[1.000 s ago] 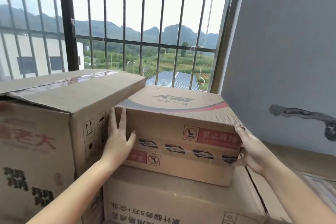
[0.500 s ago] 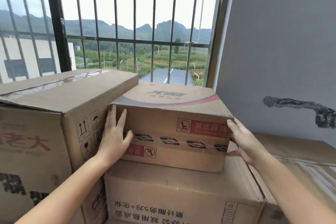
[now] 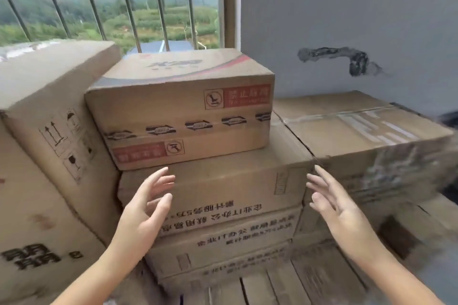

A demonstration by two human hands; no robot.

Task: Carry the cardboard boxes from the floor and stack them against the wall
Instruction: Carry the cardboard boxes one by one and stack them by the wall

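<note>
Two hands are showing, both holding nothing. The left hand is hovering in front of the stack, fingers spread and loosely bent, palm facing right. The right hand is mirroring it, fingers straight and fanned, palm facing left. Neither is touching cardboard.

The top box is sitting on the middle stack, clear of both hands, its far end toward the window bars. It is a brown corrugated carton, rectangular, with soft, slightly crushed edges, a red curved stripe across its lid, two red warning labels on the near face and a row of five dark printed marks along the tape line.

Under it at least three more cartons are piling downward; the second box is wider, its black print upside down. Lower ones are too blurred to count surely.

On the left a tall box is standing against the top box's side, printed with arrow, umbrella and glass symbols. In front of it another carton is bearing heavy black characters.

On the right a taped box is lying just beside the second box, glossy clear tape crossing its flaps, its near face wrinkled with film.

Behind is a flat grey wall carrying one rough dark patch. Wooden slats are showing below.
</note>
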